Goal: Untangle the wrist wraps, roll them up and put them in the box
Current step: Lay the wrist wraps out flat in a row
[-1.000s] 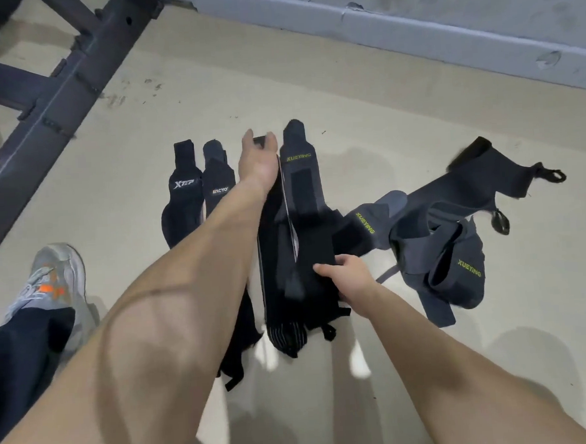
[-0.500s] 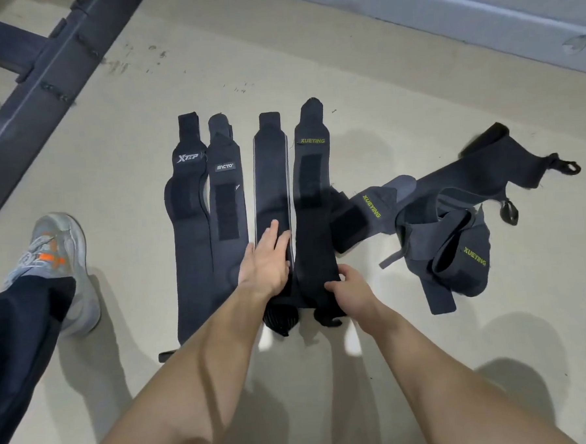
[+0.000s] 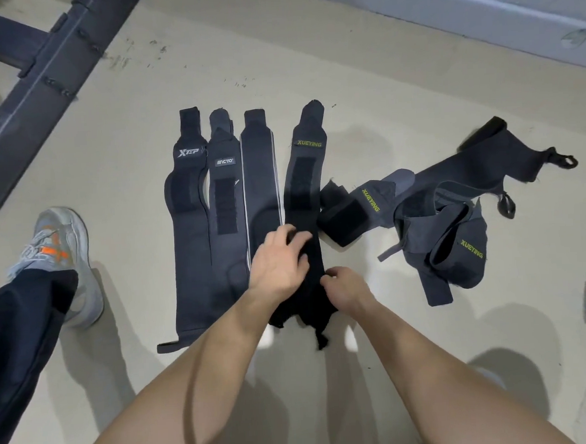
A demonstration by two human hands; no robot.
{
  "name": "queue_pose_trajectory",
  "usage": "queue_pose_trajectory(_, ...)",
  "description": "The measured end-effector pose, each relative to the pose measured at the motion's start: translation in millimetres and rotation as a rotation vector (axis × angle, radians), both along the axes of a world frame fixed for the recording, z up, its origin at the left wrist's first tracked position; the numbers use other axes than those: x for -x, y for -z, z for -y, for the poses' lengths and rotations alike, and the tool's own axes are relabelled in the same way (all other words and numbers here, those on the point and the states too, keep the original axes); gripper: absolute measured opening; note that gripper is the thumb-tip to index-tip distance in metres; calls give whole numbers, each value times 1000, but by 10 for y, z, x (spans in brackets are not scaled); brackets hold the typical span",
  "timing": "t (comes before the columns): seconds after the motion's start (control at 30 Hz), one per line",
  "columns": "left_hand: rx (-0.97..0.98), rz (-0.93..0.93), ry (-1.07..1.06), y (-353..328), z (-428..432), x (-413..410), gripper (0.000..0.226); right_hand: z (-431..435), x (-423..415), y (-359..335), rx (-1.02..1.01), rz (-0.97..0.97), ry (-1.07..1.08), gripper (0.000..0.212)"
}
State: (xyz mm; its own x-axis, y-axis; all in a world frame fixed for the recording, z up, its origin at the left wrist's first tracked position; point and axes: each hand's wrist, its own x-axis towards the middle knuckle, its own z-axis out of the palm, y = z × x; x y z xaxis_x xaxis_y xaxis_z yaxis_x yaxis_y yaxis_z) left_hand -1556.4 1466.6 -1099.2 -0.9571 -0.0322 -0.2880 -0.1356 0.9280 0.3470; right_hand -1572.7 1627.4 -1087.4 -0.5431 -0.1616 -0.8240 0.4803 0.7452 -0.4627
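Four wraps are lined up flat on the pale concrete floor (image 3: 380,91), far ends pointing away from the person: a black elastic wrist wrap with a white XTEP label (image 3: 186,227), a grey-and-black wrap with a small MCYO patch (image 3: 224,208), a dark wrap with silver edge stripes (image 3: 260,176) and a black wrap lettered XUEYING in yellow-green (image 3: 304,173). Laid out straight like this, each looks ready for rolling from the near end. And here's the action: the left hand (image 3: 280,266) sits on the XUEYING wrap's left edge with fingers bent, though the blur hides whether it pinches or only presses, while the right hand (image 3: 344,287) pinches that wrap's right edge, likely squaring it up. Over to the right, near but apart from the row, the knotted heap of dark grey XUEYING wraps (image 3: 448,234) waits untangled. No box can be made out for certain. Half a second ago the left hand lay flat, fingers straight, on the silver-striped wrap; now it has crossed over and curled, the right hand has kept its place, and the XUEYING wrap's far end has swung away from its neighbour.
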Motion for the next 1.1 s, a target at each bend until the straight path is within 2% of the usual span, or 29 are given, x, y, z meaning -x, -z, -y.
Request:
queue_pose_trajectory(0.07, 24, 118, 59, 52, -108, -79, 41, -116, 89, -27, -93, -114, 52, 31)
queue_pose_trajectory(0.17, 27, 248, -36, 121, -165, -125, 40, -295, 345, -65, -56, -230, 381, 35)
queue_pose_trajectory(0.27, 16, 279, -96, 111, -237, -54, 37, -339, 615, -66, 223, -77, 758, 33)
queue_pose_trajectory(0.33, 8, 318, -123, 93, -248, 16, 35, -298, 728, -65, 353, 44, 897, 28)
queue_pose_trajectory(0.47, -30, 365, -149, 55, -218, 98, 33, -240, 775, 48, 325, 13, 913, 27)
queue_pose_trajectory(0.57, -95, 362, -196, -14, -221, 113, 32, -237, 718, 91, 233, -141, 899, 15)
queue_pose_trajectory(0.63, -145, 321, -239, -76, -250, 128, 30, -262, 719, 81, 213, -195, 956, 24)
queue_pose_trajectory(0.7, -226, 240, -329, -171, -294, 165, 26, -295, 741, -17, 325, -91, 1092, 36)
queue_pose_trajectory(0.77, -325, 146, -437, -320, -344, 225, 25, -372, 746, -100, 388, 2, 1151, 39)
queue_pose_trajectory(0.87, -508, 20, -573, -568, -446, 322, 24, -557, 645, -251, 439, 2, 1020, 51)
queue_pose_trajectory(0.9, -571, -16, -613, -652, -490, 354, 22, -603, 597, -341, 461, -5, 955, 43)
queue_pose_trajectory(0.97, -664, -20, -682, -799, -590, 435, 19, -685, 484, -504, 519, -34, 835, 8)
queue_pose_trajectory(1.03, -781, 64, -722, -886, -697, 551, 35, -761, 419, -602, 571, -56, 774, 41)
queue_pose_trajectory(1.1, -867, 188, -759, -986, -784, 633, 55, -824, 379, -713, 608, -82, 719, 58)
